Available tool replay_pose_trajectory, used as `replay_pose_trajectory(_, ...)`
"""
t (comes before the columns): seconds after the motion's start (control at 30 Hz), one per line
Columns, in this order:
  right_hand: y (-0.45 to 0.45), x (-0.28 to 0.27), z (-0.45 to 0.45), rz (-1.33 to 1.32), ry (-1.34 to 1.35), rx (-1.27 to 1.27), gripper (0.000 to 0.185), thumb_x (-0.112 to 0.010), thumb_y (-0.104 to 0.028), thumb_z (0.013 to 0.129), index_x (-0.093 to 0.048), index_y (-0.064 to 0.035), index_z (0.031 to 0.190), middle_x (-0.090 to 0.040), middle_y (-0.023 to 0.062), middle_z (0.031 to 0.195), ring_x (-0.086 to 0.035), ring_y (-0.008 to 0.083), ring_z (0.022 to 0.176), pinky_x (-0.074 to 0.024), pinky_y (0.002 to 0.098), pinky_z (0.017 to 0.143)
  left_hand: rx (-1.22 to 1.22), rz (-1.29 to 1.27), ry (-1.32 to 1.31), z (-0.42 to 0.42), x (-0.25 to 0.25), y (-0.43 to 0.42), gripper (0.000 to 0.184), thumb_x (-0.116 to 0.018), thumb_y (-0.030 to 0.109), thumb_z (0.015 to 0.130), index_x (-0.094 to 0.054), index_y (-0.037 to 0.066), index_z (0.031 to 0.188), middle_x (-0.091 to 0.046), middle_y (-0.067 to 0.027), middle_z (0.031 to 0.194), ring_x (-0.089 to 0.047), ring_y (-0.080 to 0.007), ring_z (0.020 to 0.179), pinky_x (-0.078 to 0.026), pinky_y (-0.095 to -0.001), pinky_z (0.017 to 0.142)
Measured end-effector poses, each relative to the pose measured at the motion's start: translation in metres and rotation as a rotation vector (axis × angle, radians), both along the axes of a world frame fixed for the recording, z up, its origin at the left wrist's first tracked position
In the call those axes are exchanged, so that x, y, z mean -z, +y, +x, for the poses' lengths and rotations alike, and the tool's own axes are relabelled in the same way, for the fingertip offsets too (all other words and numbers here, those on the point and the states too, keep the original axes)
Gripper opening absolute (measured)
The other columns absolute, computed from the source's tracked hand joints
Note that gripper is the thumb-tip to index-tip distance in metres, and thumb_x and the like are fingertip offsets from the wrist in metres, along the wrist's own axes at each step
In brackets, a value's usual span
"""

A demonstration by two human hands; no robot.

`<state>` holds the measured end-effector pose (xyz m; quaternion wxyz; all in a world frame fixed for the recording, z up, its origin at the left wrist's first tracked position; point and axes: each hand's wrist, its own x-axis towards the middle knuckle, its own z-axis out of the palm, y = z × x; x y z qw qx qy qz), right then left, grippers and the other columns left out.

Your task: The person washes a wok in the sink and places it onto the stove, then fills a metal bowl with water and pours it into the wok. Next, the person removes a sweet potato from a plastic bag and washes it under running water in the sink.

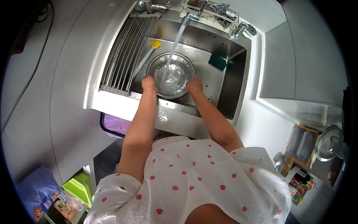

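A round metal basin (152, 69) sits in the steel sink (209, 87), with water in it. From the faucet (189, 18) a stream of water runs down into the basin. My left hand (149, 84) is closed on the basin's rim at the near left. On the right side of the rim, my right hand (194, 85) is closed in the same way. The fingers of both hands are partly hidden against the basin. Left of the basin lies a brush (146, 59) with a yellow head and a white handle.
A slatted drying rack (128, 48) covers the sink's left side. A dark green scouring pad (217, 61) leans near the right wall. Behind the sink stands a white caddy (223, 18). A purple-lined bin (113, 125) is below the counter at left.
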<state>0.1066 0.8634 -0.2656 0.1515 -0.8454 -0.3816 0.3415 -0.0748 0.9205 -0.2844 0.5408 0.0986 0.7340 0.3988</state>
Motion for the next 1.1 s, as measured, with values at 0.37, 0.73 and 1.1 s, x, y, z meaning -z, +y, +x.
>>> replay_pose_trajectory(0.37, 0.004, 0.015, -0.003, -0.03, -0.029, -0.014, 0.044, -0.052, -0.012, 0.07, -0.046, 0.0049, 0.11, -0.045, 0.0225, 0.115, -0.046, 0.0361, 0.106, -0.0401, 0.0385, 0.089, 0.01, 0.05, -0.076, -0.01, 0.052, 0.009, 0.039, -0.042, 0.007, 0.071, -0.054, -0.001, 0.108, -0.053, -0.0142, 0.109, -0.053, -0.0242, 0.094, -0.042, -0.0356, 0.077)
replay_pose_trajectory(0.73, 0.008, 0.01, -0.006, -0.013, -0.034, -0.008, 0.043, -0.053, -0.013, 0.072, -0.046, 0.0026, 0.112, -0.039, 0.0202, 0.123, -0.042, 0.0346, 0.112, -0.0381, 0.0396, 0.092, -0.024, 0.085, 0.03, -0.001, 0.024, 0.005, 0.022, -0.045, 0.006, 0.07, -0.054, -0.004, 0.087, -0.053, -0.0188, 0.088, -0.054, -0.0328, 0.075, -0.044, -0.0444, 0.065)
replay_pose_trajectory(1.1, 0.008, 0.004, -0.006, 0.009, -0.026, -0.025, 0.041, -0.049, -0.013, 0.073, -0.045, 0.002, 0.112, -0.04, 0.0212, 0.12, -0.042, 0.0357, 0.11, -0.0377, 0.0411, 0.092, -0.001, 0.041, 0.02, -0.002, 0.024, 0.007, 0.043, -0.041, 0.008, 0.072, -0.052, 0.002, 0.113, -0.053, -0.0133, 0.111, -0.052, -0.0255, 0.096, -0.042, -0.0342, 0.077)
